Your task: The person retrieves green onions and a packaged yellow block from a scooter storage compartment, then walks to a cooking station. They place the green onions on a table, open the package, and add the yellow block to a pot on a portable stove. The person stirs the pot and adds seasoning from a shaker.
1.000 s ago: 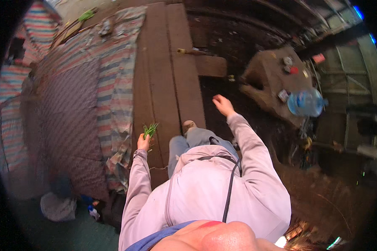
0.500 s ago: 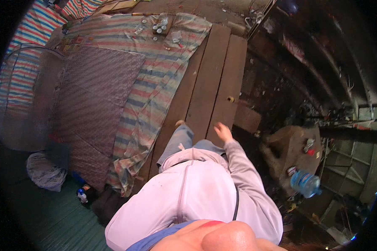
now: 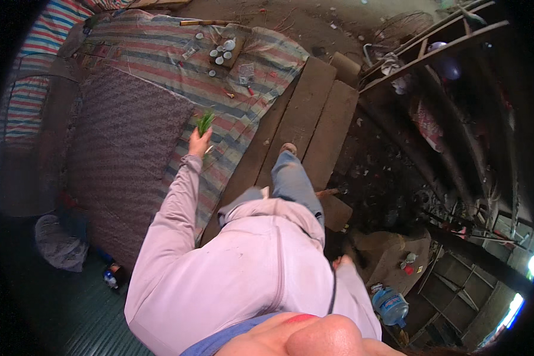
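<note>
My left hand (image 3: 200, 142) is out in front at the left, closed around a small bunch of green onions (image 3: 205, 122). Their green tops stick up beyond the fingers, and a pale end shows below the hand. Under it lie a striped plastic sheet (image 3: 231, 121) and the edge of a patterned brown mat (image 3: 118, 130). My right hand (image 3: 342, 261) hangs low beside my hip, partly hidden by its sleeve. Its visible fingers look loosely apart, with nothing seen in them. One foot (image 3: 288, 148) is forward on the wooden planks (image 3: 305, 110).
Several white cups (image 3: 221, 53) stand on a small board at the far end of the sheet. To the right are a brown block-like stand (image 3: 391, 255), a blue water jug (image 3: 391, 307) and a wooden ladder-like frame (image 3: 436, 50). A clear plastic bag (image 3: 59, 243) lies at the left.
My left hand has swung into view with the green onions. My right hand has dropped back beside my hip. One leg has stepped forward, and the view has shifted along the planks.
</note>
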A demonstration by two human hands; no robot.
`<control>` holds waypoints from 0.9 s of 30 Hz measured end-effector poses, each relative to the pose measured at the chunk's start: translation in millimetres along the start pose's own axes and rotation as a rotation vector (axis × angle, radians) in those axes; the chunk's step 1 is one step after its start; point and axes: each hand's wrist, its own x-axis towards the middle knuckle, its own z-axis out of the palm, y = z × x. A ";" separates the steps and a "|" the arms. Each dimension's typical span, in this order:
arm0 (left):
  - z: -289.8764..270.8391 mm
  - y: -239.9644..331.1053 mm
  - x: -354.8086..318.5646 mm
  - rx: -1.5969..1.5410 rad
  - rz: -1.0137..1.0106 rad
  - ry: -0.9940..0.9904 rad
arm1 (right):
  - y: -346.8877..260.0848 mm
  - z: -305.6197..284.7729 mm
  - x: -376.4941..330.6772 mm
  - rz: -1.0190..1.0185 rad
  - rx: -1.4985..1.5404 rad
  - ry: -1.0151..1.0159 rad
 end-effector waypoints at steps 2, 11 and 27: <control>24.2 26.0 10.5 0.014 -0.038 -0.035 | -94.2 100.8 21.5 -0.251 0.053 -0.271; -19.7 -35.2 30.6 0.437 -0.464 -0.100 | -592.6 478.9 -182.9 -1.550 -0.593 -0.443; 240.3 321.2 602.4 0.491 0.073 -0.253 | -663.5 449.8 -53.9 -0.389 -0.957 -0.247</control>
